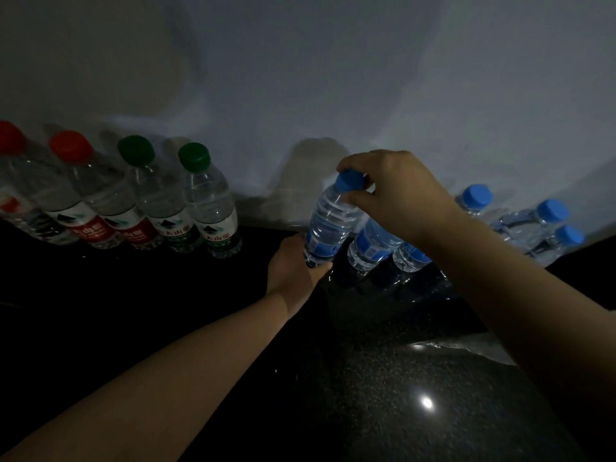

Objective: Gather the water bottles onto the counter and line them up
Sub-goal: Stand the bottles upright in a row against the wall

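Observation:
A clear blue-capped water bottle (330,221) with a blue label stands tilted near the middle of the dark counter (416,388). My right hand (396,195) pinches its blue cap from above. My left hand (293,265) wraps around its base. Just to its right, partly behind my right arm, are two more blue-label bottles (373,245). Against the wall at the left stands a row of bottles: two with green caps (206,198) and two or three with red caps (86,195). Further blue-capped bottles (536,221) stand and lie at the far right.
A pale wall (300,78) runs right behind the bottles. The counter is dark, speckled and glossy, with a lamp's reflection near the front right. The room is dim, so the counter's left part shows as plain black.

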Motion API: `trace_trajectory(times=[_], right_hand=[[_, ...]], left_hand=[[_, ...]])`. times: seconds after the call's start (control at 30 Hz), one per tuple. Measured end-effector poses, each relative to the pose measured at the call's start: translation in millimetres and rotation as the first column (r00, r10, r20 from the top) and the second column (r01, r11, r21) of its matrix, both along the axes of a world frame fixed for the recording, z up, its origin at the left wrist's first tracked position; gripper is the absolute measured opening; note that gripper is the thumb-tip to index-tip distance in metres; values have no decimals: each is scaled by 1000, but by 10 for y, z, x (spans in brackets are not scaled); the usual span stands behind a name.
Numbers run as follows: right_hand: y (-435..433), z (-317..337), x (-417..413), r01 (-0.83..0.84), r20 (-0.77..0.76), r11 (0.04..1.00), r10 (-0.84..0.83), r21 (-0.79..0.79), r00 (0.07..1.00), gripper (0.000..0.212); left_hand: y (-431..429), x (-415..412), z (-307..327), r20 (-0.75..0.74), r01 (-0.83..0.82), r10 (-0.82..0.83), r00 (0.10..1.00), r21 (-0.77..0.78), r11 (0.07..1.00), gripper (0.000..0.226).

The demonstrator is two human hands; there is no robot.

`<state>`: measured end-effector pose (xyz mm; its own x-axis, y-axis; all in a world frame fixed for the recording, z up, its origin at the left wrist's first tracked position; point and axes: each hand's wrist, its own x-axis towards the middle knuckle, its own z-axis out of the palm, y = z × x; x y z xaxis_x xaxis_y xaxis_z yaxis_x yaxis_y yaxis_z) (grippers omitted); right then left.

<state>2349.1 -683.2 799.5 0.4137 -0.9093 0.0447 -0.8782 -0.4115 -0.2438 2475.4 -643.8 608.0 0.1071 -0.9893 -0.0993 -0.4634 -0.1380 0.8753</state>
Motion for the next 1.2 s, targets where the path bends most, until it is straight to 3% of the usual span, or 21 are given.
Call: trace_trajectory(times=[0.2,0.47,0.57,0.8,1.2], right_hand=[[-37,-9,-10,26,-11,1000,-26,-4,1000,40],[-23,-45,-39,0,46,1000,0,-3,999,40],[-4,-15,-92,-56,110,998,51,42,993,44],[5,-23,-115,-73,102,996,68,50,992,37],[47,-47,-76,-78,147,995,69,56,987,41]], left_hand=[[-121,-34,-3,-30,33,-32,999,7,999,52],[-50,5,-123,-122,-36,37,992,15,999,34],[-87,45,-138,-146,-14,20,989,43,999,37],[-224,174,-131,-149,118,-99,984,125,985,51],[-155,105,-132,-199,53,-38,979,71,996,44]])
